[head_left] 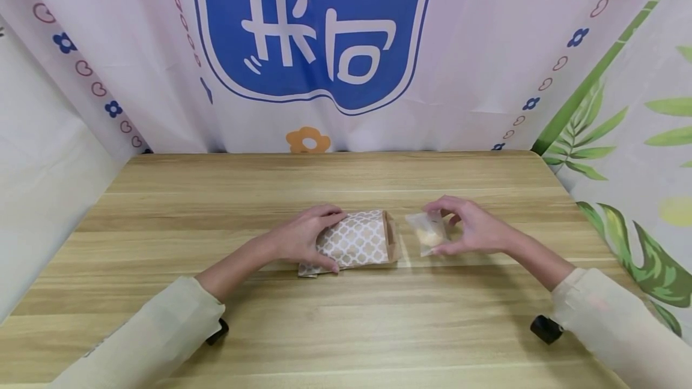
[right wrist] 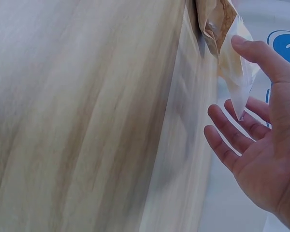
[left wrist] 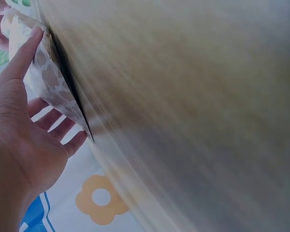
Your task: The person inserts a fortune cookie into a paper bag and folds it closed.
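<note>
A paper bag (head_left: 354, 239) with a white lattice pattern lies flat on the wooden table, its open brown mouth facing right. My left hand (head_left: 308, 238) grips the bag's closed end, thumb along the near edge and fingers at the far edge. In the left wrist view, the thumb presses the patterned paper (left wrist: 50, 79). Just right of the bag's mouth, my right hand (head_left: 470, 227) holds a small translucent packet (head_left: 429, 233) with something pale yellow inside. The right wrist view shows the thumb against the packet (right wrist: 237, 67), which overlaps the bag's brown opening (right wrist: 215, 24) there.
The wood-grained table (head_left: 346, 329) reaches back to a pale curtain (head_left: 459, 77) with a blue emblem. On the right hangs a leaf-patterned cloth (head_left: 643, 155). A black strap piece (head_left: 546, 329) shows below the right sleeve, another (head_left: 218, 332) by the left sleeve.
</note>
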